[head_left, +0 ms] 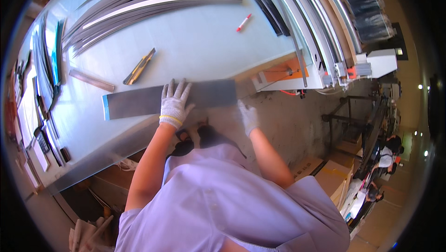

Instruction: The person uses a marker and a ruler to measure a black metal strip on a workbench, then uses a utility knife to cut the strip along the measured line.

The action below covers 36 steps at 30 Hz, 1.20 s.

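Note:
A long dark grey panel strip (pixel 211 95) lies along the near edge of the table, with a narrow light-blue band at its left end. My left hand (pixel 174 103), in a whitish knit glove with a yellow cuff line, rests flat on the strip with its fingers spread. My right hand (pixel 249 117), gloved too, is just beyond the strip's near right corner, past the table edge. Its fingers are blurred, and I cannot tell whether they grip the corner. Behind the strip lie a yellow and black utility knife (pixel 139 67) and a short brownish flat bar (pixel 91 80).
Long grey strips (pixel 153 6) are piled at the back of the table (pixel 195 57), near a red and white marker (pixel 244 22). More strips and a calculator (pixel 42 139) lie left. A machine with metal rails (pixel 320 24) stands right. Cardboard boxes (pixel 332 175) sit below; people work farther off.

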{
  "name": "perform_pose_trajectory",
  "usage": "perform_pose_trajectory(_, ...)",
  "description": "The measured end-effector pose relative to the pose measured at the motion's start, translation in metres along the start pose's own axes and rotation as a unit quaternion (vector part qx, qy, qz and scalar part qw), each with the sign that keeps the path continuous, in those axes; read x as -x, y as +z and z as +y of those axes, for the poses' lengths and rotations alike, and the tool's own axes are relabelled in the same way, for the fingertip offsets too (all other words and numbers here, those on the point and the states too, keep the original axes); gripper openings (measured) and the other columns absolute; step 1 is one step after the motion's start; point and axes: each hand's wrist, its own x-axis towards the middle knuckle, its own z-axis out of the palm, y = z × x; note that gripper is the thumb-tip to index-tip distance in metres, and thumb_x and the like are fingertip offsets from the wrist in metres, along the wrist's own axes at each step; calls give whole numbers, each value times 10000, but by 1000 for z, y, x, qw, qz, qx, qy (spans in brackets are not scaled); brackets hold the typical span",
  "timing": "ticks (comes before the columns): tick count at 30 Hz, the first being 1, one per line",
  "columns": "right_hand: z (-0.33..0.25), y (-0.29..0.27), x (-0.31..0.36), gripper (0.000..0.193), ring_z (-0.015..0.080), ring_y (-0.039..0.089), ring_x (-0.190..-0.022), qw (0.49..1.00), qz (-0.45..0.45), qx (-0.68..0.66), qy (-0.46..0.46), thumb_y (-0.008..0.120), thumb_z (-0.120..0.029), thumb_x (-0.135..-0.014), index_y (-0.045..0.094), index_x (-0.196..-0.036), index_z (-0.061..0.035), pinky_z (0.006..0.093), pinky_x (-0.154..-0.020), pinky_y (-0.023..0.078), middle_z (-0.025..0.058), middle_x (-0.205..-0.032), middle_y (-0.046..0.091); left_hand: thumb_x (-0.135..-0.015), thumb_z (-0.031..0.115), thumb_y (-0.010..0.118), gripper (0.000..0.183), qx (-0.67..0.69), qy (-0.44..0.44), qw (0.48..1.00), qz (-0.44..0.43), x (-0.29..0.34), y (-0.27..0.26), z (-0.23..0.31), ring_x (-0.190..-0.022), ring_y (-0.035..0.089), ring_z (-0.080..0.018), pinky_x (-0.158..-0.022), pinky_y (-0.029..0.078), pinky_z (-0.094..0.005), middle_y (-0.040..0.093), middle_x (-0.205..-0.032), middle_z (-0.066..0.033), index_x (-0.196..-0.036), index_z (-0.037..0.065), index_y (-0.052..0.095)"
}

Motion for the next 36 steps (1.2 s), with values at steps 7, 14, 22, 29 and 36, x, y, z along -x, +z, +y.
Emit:
perform_pose_trajectory(7, -32, 4, 39, 410, 278, 655, -984, 985, -44, -16, -164, 663, -224, -936, 626, -1151, 123, 384, -896, 506, 226, -1100, 690, -728, 369, 778, 856, 18, 4, 999, -30, 29, 4, 1, -1392, 342, -407, -1152, 246, -545, 367, -1535, -123, -1478, 179, 412)
perform_pose_trajectory(14, -92, -11, 84, 210, 83, 576, -871, 969, -72, -65, -228, 659, -60, -912, 645, -1053, 94, 231, -798, 473, 57, -948, 674, -817, 453, 713, 620, 239, 66, 967, 48, -33, -64, 3, -1190, 541, -391, -1113, 307, -517, 613, -1258, -173, -1301, 90, 579)
perform_pose_trajectory(22, -151, -15, 129, 183, 69, 577, -878, 948, -126, -156, -247, 619, 15, -911, 656, -1084, 59, 229, -800, 476, 43, -955, 674, -844, 257, 720, 284, 383, -9, 921, -71, -32, -116, 19, -896, 620, -336, -875, 476, -398, 649, -851, -176, -907, -19, 698)
perform_pose_trajectory(29, -174, -13, 142, 222, 64, 573, -832, 943, -122, -184, -251, 653, 7, -896, 651, -1112, 53, 216, -753, 473, 31, -936, 661, -813, 202, 734, 256, 387, -9, 922, -4, -17, -139, 23, -894, 610, -341, -868, 472, -403, 635, -835, -186, -878, -41, 686)
perform_pose_trajectory(36, -206, -14, 156, 146, 128, 637, -785, 950, -72, -79, -294, 683, -40, -891, 677, -992, 65, 272, -746, 501, 81, -870, 708, -801, 199, 746, 242, 374, -6, 927, 30, -13, -157, 28, -858, 599, -349, -819, 491, -409, 634, -833, -182, -866, -29, 699)
